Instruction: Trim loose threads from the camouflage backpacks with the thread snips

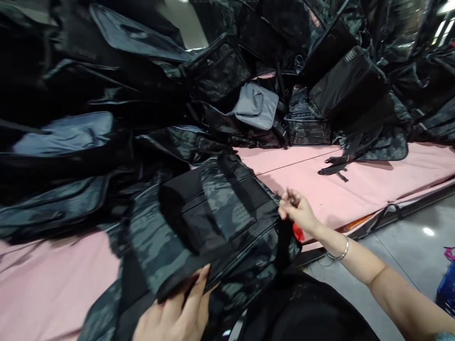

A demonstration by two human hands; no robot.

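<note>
A dark camouflage backpack [227,203] with black panels lies before me at the edge of a pink-covered table. My left hand [174,308] grips its near edge, with the fingertips partly hidden by the fabric. At the bag's right end, my right hand [295,208] is closed in a pinch, and a small dark thing shows at its fingers, too blurred to name. A bracelet [341,251] circles that wrist. Just below the right hand a small red object [297,232] shows against the black fabric; I cannot tell its kind.
Many black and camouflage bags are heaped along the back and left, some with grey-blue linings [256,105] showing. Loose straps [337,168] lie on the pink sheet [295,166]. Grey floor [408,246] runs along the right, with a blue item [447,284] at the edge.
</note>
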